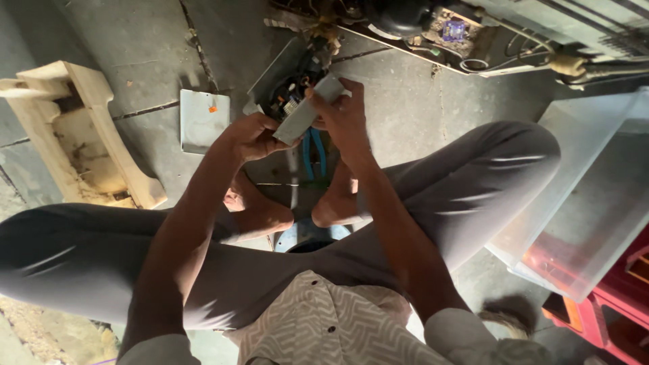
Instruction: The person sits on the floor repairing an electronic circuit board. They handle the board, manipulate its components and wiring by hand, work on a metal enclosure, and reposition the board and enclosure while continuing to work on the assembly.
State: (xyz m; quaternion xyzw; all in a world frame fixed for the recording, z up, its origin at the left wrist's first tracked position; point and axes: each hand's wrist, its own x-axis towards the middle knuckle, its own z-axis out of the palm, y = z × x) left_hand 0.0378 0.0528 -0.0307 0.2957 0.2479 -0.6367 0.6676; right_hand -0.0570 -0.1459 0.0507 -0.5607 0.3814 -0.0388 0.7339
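Both of my hands hold a flat grey rectangular cover piece point(307, 111) above the floor. My left hand point(251, 136) grips its lower end, and my right hand point(345, 115) holds its upper end with the fingers wrapped over the top. Just beyond it lies an open electrical unit point(292, 94) with wires and small parts inside. Blue-handled pliers point(314, 154) lie on the floor under my hands, between my bare feet.
A grey metal plate point(203, 119) lies on the concrete floor at left. A cream plastic housing point(81, 132) sits far left. A dismantled appliance base with a compressor point(433, 30) runs along the top. A translucent plastic bin point(588, 196) and red crate point(618, 304) stand at right.
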